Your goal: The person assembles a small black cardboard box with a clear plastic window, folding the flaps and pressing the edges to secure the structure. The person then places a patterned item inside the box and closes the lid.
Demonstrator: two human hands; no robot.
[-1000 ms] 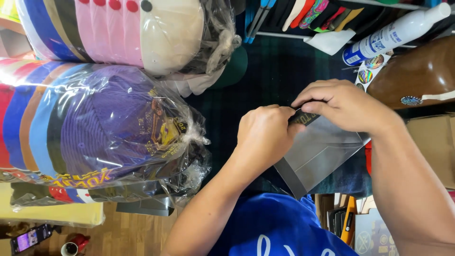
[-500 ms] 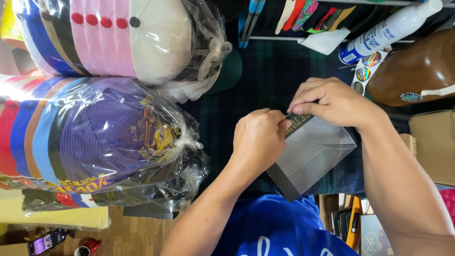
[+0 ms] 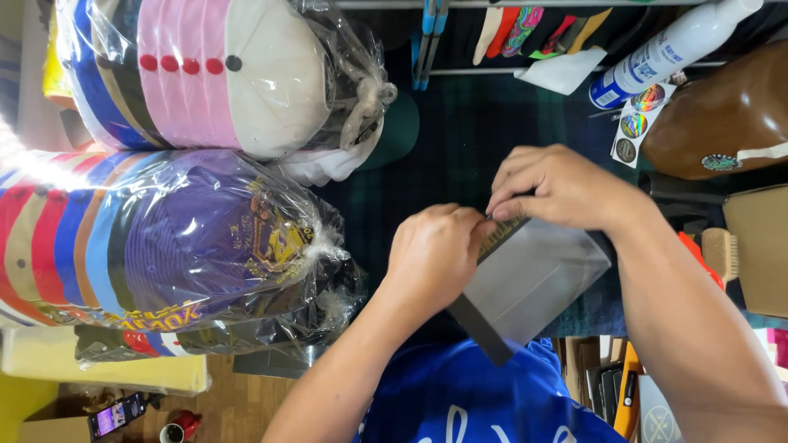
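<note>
Both my hands grip a flat grey envelope-like bag (image 3: 533,283) with a dark patterned strip along its top edge, held over a dark plaid cloth (image 3: 468,156). My left hand (image 3: 435,254) is closed on the bag's left end at the strip. My right hand (image 3: 554,184) pinches the same strip from above with its fingertips. What is inside the bag is hidden.
Two plastic-wrapped stacks of caps sit at left: a purple-fronted stack (image 3: 164,242) and a pink and cream stack (image 3: 222,70). A white spray bottle (image 3: 669,45), round stickers (image 3: 636,123), a brown leather item (image 3: 722,115) and a cardboard box (image 3: 759,246) lie at right.
The view has shifted slightly. My hands have stayed on the bag's top edge, the right fingers pressing a little further along the strip.
</note>
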